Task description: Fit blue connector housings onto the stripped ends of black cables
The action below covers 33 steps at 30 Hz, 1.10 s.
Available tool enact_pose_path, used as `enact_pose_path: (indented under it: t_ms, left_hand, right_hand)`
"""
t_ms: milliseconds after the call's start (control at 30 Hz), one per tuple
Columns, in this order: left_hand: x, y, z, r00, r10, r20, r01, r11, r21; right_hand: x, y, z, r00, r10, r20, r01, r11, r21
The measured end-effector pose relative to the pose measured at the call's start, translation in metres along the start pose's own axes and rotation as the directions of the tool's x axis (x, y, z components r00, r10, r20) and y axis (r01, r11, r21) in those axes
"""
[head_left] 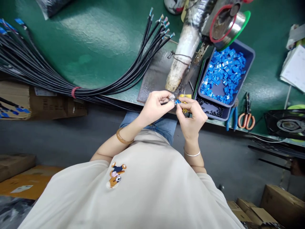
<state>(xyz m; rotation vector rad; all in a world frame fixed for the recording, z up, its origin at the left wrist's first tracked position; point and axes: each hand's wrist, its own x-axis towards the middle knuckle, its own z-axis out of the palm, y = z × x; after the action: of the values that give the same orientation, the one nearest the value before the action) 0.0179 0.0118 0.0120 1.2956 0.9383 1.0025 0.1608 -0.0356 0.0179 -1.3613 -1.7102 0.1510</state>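
Observation:
At the bench edge my left hand (157,106) pinches the end of a black cable. My right hand (192,116) meets it fingertip to fingertip, closed on a small blue connector (177,101) at the cable's end. A metal soldering tip reaches down just above the fingers, beside a white wrapped tube (182,55). Some small yellow item (186,96) lies behind my right fingers, partly hidden. The exact contact between cable and connector is too small to make out.
A red-tied bundle of black cables (102,90) stretches across the left. On the right stand a bin of blue connectors (250,60) and a tray of small black parts (224,117), then blue-handled pliers (235,117), orange-handled cutters (246,119) and a fan (286,125). A solder spool (241,30) sits above.

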Motion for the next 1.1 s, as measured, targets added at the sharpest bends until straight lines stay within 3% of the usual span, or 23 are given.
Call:
enact_pose_path:
  t_ms: [233,533,967,1100]
  left_hand:
    - [0.0001,0.0058,-0.0005,1.0,0.016,0.003,-0.016,1.0,0.015]
    - [-0.0026,0.0022,-0.0016,0.997,-0.047,0.062,0.042,0.996,0.083]
    - [-0.0025,0.0023,0.0004,1.0,0.022,0.018,-0.023,0.996,0.085]
    - [-0.0028,0.0,-0.001,0.999,-0.01,0.048,0.006,0.997,0.079]
  right_hand:
    - [0.0011,-0.0032,-0.0017,1.0,-0.012,0.006,0.012,1.0,-0.01]
    - [-0.0047,-0.0009,-0.0031,0.998,-0.046,0.04,0.048,0.998,-0.049]
    - [0.0009,-0.0046,-0.0022,0.999,-0.038,0.022,0.039,0.996,-0.076]
    - [-0.0006,-0.0045,-0.0031,0.996,-0.062,0.06,0.068,0.993,-0.096]
